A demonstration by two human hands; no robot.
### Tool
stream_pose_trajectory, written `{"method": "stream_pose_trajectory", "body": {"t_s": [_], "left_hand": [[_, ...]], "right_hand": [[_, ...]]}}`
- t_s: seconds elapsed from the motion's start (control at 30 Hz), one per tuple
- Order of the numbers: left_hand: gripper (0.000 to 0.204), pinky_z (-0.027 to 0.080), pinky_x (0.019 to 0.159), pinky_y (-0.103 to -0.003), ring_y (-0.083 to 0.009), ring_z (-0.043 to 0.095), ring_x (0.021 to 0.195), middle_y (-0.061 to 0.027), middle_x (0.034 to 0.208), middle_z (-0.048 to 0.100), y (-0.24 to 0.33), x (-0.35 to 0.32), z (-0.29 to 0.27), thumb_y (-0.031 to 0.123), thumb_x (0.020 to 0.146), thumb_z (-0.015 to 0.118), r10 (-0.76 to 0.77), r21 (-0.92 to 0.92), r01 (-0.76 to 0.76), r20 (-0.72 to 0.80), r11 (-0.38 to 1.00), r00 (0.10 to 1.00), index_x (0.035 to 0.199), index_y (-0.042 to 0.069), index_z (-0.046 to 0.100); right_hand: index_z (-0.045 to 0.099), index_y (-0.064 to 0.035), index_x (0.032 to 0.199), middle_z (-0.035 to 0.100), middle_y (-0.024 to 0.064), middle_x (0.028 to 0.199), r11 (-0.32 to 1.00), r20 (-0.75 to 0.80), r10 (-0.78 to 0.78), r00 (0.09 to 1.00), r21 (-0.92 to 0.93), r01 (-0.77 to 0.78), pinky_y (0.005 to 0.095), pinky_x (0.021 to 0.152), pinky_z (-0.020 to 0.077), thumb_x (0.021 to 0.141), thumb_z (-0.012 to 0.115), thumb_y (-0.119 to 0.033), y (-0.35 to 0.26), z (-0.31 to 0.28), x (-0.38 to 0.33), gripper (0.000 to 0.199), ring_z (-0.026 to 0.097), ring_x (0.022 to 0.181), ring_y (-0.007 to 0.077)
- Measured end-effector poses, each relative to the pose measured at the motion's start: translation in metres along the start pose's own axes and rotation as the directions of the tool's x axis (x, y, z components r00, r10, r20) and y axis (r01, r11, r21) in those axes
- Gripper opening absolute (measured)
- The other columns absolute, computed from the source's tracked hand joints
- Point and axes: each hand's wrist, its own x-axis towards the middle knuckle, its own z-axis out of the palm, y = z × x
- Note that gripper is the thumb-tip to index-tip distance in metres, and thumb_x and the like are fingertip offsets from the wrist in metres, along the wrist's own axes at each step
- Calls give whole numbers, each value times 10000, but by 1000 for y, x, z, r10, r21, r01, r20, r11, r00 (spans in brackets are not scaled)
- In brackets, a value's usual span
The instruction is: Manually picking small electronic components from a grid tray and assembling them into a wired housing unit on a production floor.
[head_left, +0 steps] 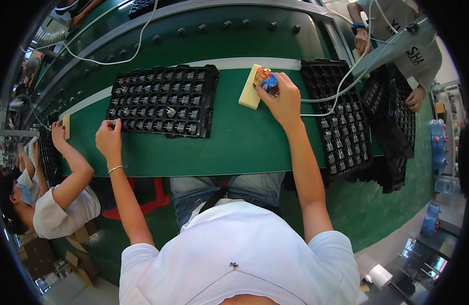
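Both bare hands are at work over a green worktop. The left hand is at the near left corner of a black moulded tray, thumb and fingertips brought together at a small part; whether that part is gripped or merely touched cannot be told. The right hand grips a blue-and-orange object, fingers wrapped about its right side; the exact kind of object cannot be determined. The object is at the upper portion of a cream block, which lies slantwise on the worktop between the two trays; contact between object and block cannot be confirmed. The black moulded tray carries rows of small grey parts, one of which, right of centre in a nearer row, sits askew. To the right, a second black tray holds further parts with pale prongs in its nearer half, and white cables pass across it. Beyond the work area, small parts stand spaced in a row on a green belt. At the far left, a co-worker's hand is beside another cream block
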Motion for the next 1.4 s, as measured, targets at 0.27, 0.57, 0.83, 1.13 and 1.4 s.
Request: {"method": "stream_pose_trajectory", "body": {"t_s": [0.27,0.57,0.83,1.13,1.4], "left_hand": [[167,426,571,-160,-61,603,674,-72,894,714,41,-24,-5,57,922,657,34,-935,73,90,346,995,1081,39,607],[227,420,556,-172,-50,565,676,-10,850,645,126,-79,-6,81,950,611,254,-953,301,280,-46,926,1166,14,635],[253,438,583,-190,-59,572,673,-43,877,674,140,-105,-10,92,937,636,319,-898,415,353,-148,879,1168,1,594],[206,414,563,-185,-59,557,647,-55,899,694,143,-112,-7,47,900,671,317,-868,460,390,-187,864,1093,16,604],[196,500,609,-182,-41,619,707,-29,852,683,161,-100,-28,13,844,740,284,-915,389,348,-103,894,998,-6,619]], "right_hand": [[667,1,984,616,75,828,1000,11,7,1000,17,-7,299,606,503,747,791,-173,1,0,1,320,609,656,190],[666,-6,1053,679,132,874,1000,51,4,999,26,-6,339,692,532,714,784,-205,4,13,20,411,674,740,273],[663,-63,923,679,184,862,992,69,52,996,-114,-44,453,698,526,720,754,-350,39,65,119,363,663,807,397],[717,-122,1057,710,193,905,939,93,126,988,-333,-89,459,763,537,720,727,-440,73,76,147,463,689,876,386],[640,-11,1139,663,41,975,683,465,77,882,620,-387,272,751,511,803,754,-171,-53,36,70,389,640,826,135]]}}
